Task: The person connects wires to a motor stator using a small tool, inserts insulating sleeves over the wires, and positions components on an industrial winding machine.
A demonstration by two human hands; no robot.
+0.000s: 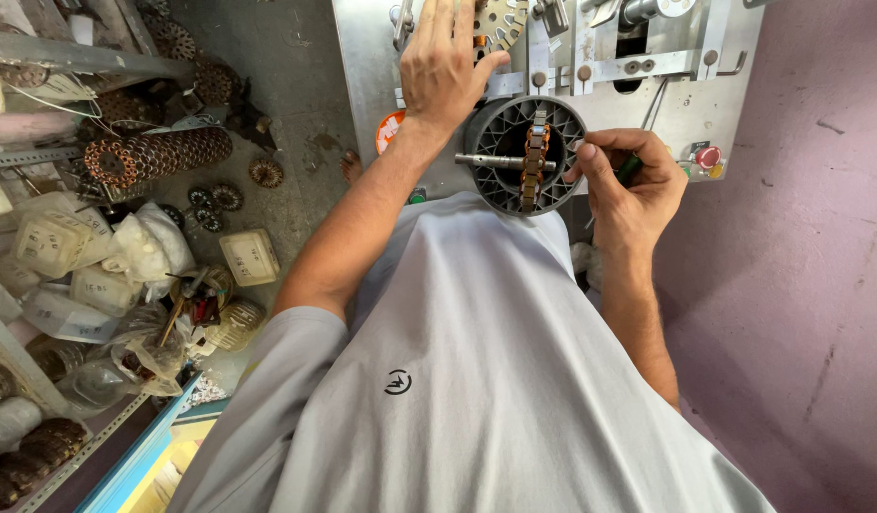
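Hands work at a metal machine plate (362, 57) that stands in front of the person. The left hand (445, 62) reaches up to the plate's top edge, fingers spread and laid flat beside a toothed metal disc (500, 24), thumb hooked toward a small copper coil (479, 41); it grips nothing that can be seen. The right hand (631, 180) is curled shut around a thin dark tool (629, 169), probably a pick or screwdriver, though most of it is hidden. Its thumb touches the rim of a grey ribbed wheel (524, 152) at the plate's lower edge, where a copper-wound core (533, 157) sits upright on a steel shaft (491, 161). To do this well, the core should be kept square on the shaft and the tool tip kept off the copper wire. A red button (708, 156) sits near the plate's right edge.
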